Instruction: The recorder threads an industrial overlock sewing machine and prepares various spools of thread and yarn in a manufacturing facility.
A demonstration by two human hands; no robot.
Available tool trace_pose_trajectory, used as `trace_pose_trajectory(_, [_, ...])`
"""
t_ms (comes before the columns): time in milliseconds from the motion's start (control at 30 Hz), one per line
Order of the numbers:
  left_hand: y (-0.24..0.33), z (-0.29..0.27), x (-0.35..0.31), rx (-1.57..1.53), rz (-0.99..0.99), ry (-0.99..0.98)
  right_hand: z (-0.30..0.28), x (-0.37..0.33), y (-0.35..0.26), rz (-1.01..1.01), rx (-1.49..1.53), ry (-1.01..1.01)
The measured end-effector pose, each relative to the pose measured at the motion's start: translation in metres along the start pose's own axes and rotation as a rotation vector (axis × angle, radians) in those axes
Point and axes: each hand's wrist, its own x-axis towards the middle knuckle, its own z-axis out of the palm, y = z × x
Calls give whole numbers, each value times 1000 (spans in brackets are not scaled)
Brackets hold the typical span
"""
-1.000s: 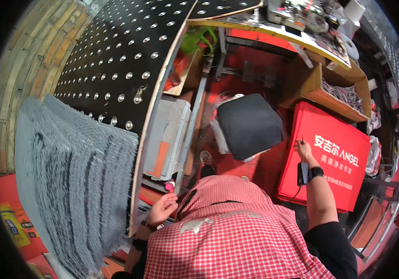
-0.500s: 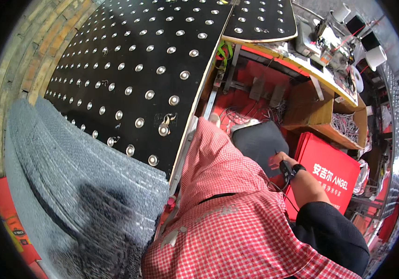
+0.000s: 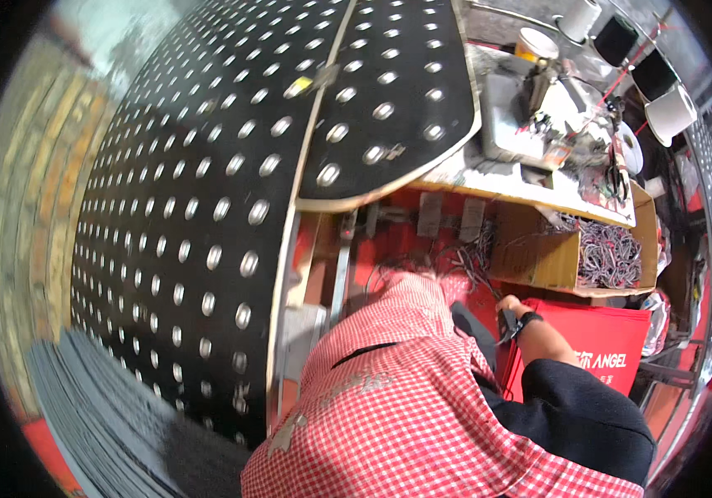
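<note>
My right hand (image 3: 506,306) reaches out at lower centre right, a black band (image 3: 525,320) around its wrist. A dark object with a cable lies against the hand and wrist; its kind is not clear. The hand is beside a dark grey stool seat (image 3: 480,339), mostly covered by my red-and-white checked apron (image 3: 422,407). Its fingers are small and blurred, so their grip does not show. Nowhere in the picture is my left hand visible.
A black table with metal ball studs (image 3: 206,199) fills the left. Grey stacked fabric (image 3: 115,415) lies lower left. To the right stand a sewing machine (image 3: 551,108), thread cones (image 3: 670,114), a cardboard box (image 3: 538,259) of scraps and a red box (image 3: 592,340).
My view has swung up and right, so the sewing machine table appears nearer the middle. The stool seat is now largely hidden by the apron. My right hand stays close to the stool.
</note>
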Motion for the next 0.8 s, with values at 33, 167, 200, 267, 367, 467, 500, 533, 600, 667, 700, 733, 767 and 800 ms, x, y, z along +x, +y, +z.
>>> trace_pose_trajectory(33, [19,16,34,1,-9,-19,-12,-3,12,15,-62,16])
trace_pose_trajectory(167, [118,57,137,60,-142,-60,-35,-10,66,82,-214,0])
trace_pose_trajectory(200, [139,64,151,69,-190,-57,-19,-17,70,101,-250,-27])
trace_pose_trajectory(267, [173,63,165,162,-222,6,-87,-67,-13,309,409,394])
trace_pose_trajectory(367, [267,215,245,1041,4,212,-51,-91,4,410,405,382])
trace_pose_trajectory(467, [298,378,275,1327,433,-75,-22,-80,12,527,593,429])
trace_pose_trajectory(500, [303,405,292,1470,512,-139,-2,-68,20,656,843,502])
trace_pose_trajectory(533, [305,429,304,1610,607,-194,-15,-73,11,532,755,449])
trace_pose_trajectory(600, [309,456,331,1802,736,-334,-23,-77,-5,553,889,436])
trace_pose_trajectory(667, [300,474,354,1923,820,-441,-4,-51,-3,657,1043,430])
trace_pose_trajectory(700, [294,486,360,2006,841,-494,3,-40,-4,739,1159,417])
trace_pose_trajectory(733, [284,491,366,2027,811,-514,9,-32,-3,722,1104,334])
trace_pose_trajectory(767, [275,493,368,2038,814,-526,19,-27,-5,718,1120,333])
trace_pose_trajectory(800, [267,497,370,2067,814,-525,17,-28,-17,659,996,364])
